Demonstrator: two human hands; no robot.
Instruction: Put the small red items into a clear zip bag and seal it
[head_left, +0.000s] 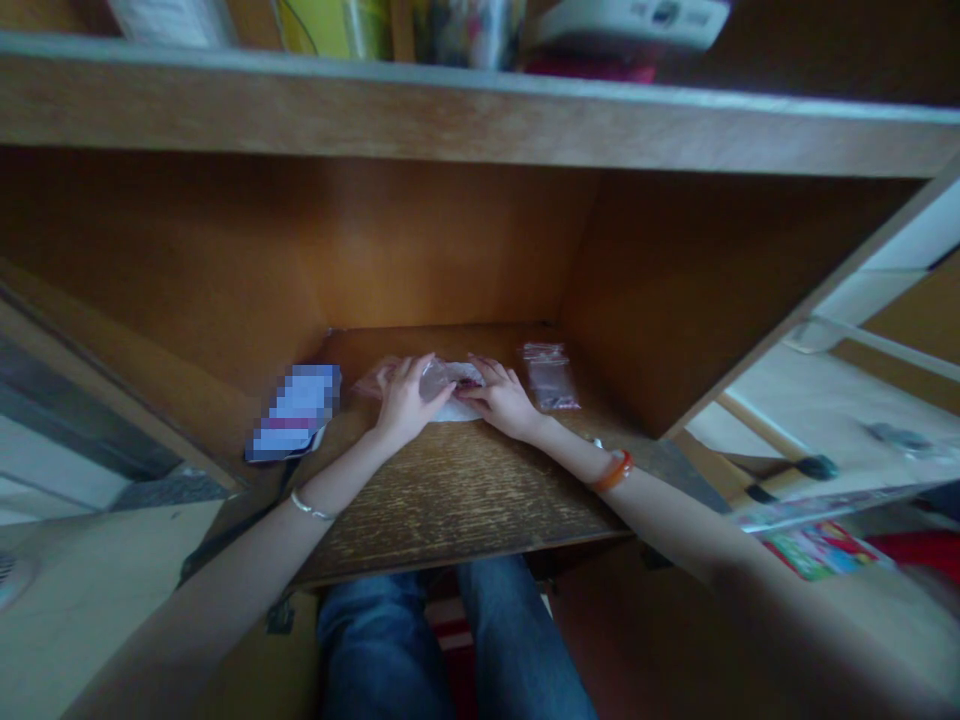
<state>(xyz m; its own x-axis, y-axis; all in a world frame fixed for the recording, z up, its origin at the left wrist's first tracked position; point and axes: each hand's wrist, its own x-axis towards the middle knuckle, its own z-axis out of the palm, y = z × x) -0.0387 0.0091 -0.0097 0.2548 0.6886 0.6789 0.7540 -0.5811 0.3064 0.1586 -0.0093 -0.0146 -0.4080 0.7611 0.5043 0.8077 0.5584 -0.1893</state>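
My left hand (409,402) rests on the desk with its fingers bent around crumpled clear plastic (435,378), which looks like a small bag. Opposite it, my right hand (508,402) has its fingers closed over small dark reddish bits (469,382); what exactly they pinch is too small to make out. Both thumbs point inward and nearly meet. Under the hands lies a white sheet like tissue or thin paper (448,410). Pinkish see-through plastic (373,380) shows left of my left hand. A clear zip bag (551,375) lies flat just beyond my right hand.
A phone-like device (296,410), its screen pixelated, stands tilted at the left. The worn wooden desktop (450,500) has side walls and a back panel around it. A shelf edge (480,120) crosses above, carrying a white device (630,25) and containers.
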